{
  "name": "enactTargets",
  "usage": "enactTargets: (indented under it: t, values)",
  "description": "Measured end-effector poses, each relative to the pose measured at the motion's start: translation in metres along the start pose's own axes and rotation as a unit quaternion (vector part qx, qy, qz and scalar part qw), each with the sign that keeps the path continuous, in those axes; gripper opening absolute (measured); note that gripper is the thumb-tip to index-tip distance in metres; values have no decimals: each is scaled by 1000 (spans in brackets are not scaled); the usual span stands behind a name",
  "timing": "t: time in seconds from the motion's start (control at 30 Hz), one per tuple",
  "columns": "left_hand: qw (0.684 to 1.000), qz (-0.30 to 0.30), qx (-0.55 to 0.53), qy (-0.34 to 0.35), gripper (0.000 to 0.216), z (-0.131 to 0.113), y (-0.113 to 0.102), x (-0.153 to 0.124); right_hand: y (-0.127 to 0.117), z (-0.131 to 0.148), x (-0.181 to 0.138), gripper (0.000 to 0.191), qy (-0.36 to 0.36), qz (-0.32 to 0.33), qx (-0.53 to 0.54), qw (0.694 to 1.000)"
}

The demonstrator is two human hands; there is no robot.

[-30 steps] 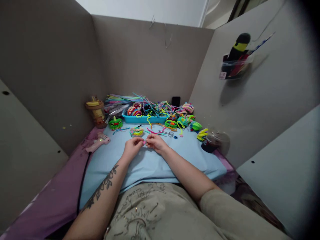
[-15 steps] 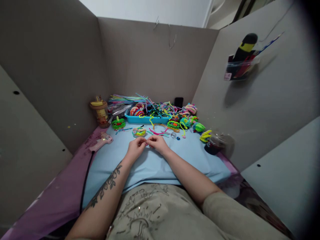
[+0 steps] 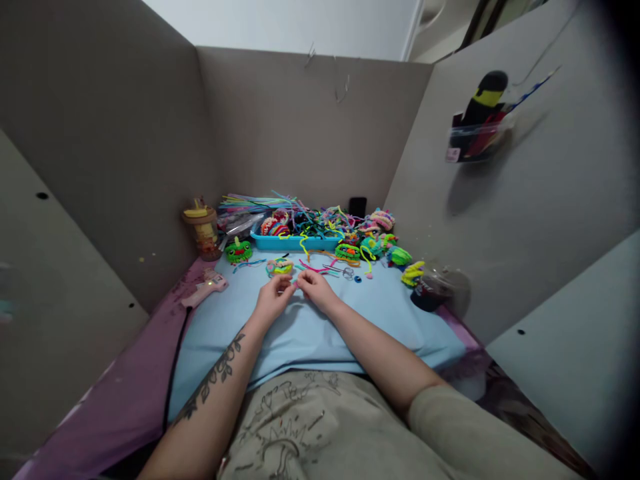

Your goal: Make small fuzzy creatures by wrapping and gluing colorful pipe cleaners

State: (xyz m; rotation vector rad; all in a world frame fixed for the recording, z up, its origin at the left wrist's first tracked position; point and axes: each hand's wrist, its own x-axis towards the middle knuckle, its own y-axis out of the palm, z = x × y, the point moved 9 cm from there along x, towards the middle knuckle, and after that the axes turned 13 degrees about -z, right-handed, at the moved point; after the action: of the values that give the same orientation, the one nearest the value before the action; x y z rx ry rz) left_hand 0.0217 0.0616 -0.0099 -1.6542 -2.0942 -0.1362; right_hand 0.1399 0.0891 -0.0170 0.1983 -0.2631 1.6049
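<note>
My left hand (image 3: 273,297) and my right hand (image 3: 316,289) meet fingertip to fingertip over the light blue cloth (image 3: 320,327). Both pinch a small pink piece (image 3: 295,285), seemingly a bit of pipe cleaner, between them. Just beyond the hands lies a small coiled figure in green, pink and yellow (image 3: 279,267). Loose pink and blue pipe cleaner offcuts (image 3: 320,269) are scattered on the cloth nearby.
A blue tray (image 3: 295,241) heaped with coloured pipe cleaners stands at the back, with several finished fuzzy figures (image 3: 373,243) to its right. A pink glue gun (image 3: 205,288) lies at the left, a yellow-lidded cup (image 3: 201,230) behind it. A dark lidded cup (image 3: 433,291) sits at the right. Grey partition walls enclose the desk.
The hands stay pinched together on the pink piece with only small finger shifts. The view has shifted slightly.
</note>
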Motion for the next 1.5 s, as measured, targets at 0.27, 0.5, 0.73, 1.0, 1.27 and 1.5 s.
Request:
enactTargets:
  t: [0.27,0.5,0.73,1.0,1.27,1.5]
  values:
    - [996,-2,88,27,25,-5,-3,0,6,-1,-3,23,31,-2,76,997]
    - [1000,-12,-5,-16,27,3,-6,3,11,-4,-6,23,121,18,168,978]
    - [1000,-4,22,6,24,-1,-3,2,-4,-9,3,22,84,-5,135,987]
    - [998,9,54,16,24,-7,-4,-1,-9,7,3,22,20,14,-6,1000]
    - [998,-2,55,10,23,-10,-6,-1,-6,12,1,24,19,47,-25,998]
    - [999,-3,39,6,24,-2,-4,1,-4,10,1,25,-6,41,-54,998]
